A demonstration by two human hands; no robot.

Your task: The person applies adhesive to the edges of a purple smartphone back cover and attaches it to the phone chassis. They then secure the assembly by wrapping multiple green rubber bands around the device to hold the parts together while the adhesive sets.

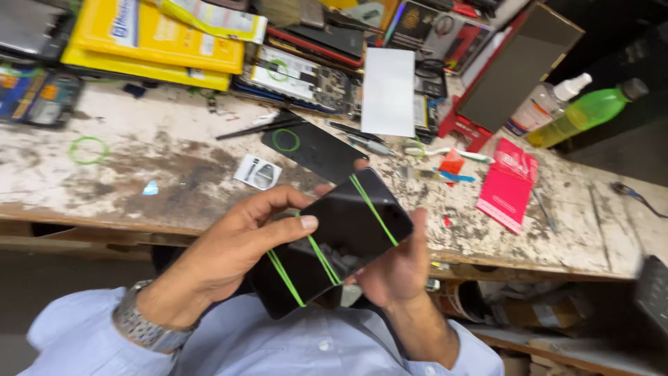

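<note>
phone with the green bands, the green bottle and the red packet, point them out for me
phone (362,219), head view, on the dark glass between the bands
green bottle (588,111), head view, on the middle of its body
red packet (508,184), head view, on its flat red face

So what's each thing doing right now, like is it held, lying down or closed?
Phone: held in both hands, screen dark, green rubber bands stretched around it.
Left hand: thumb pressing on the screen.
Right hand: cupping the phone from underneath.
Green bottle: lying on its side, capped.
Loose rubber band: lying flat on the bench.
</note>
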